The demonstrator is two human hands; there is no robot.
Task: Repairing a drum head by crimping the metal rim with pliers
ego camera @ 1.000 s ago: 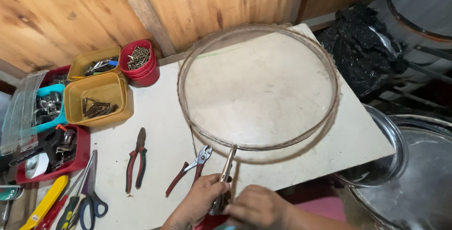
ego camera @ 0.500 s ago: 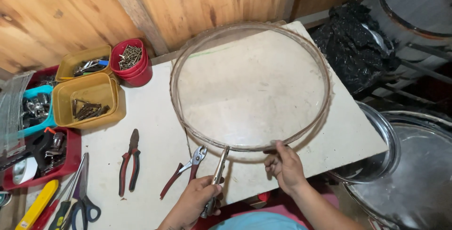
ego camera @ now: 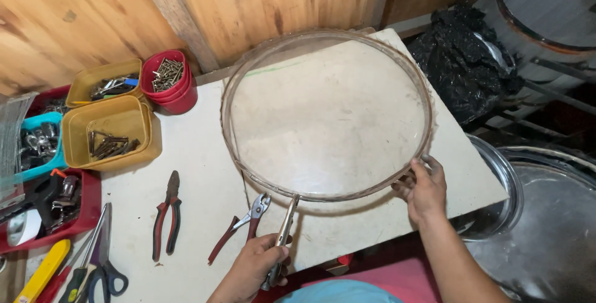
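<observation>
Altogether two hands (ego camera: pixel 254 269) (ego camera: pixel 425 188), one hoop (ego camera: pixel 323 197).

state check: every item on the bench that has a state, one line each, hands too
metal hoop: flat on the bench, gripped on two sides
locking pliers: clamped on the hoop's near edge
left hand: holding the locking pliers
right hand: gripping the hoop's rim
red-handled pliers: loose, jaws open
dark-handled pliers: loose, closed
red tub: filled with screws

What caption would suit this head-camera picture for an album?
Left hand grips locking pliers clamped on a large metal ring; right hand holds its rim.
</observation>
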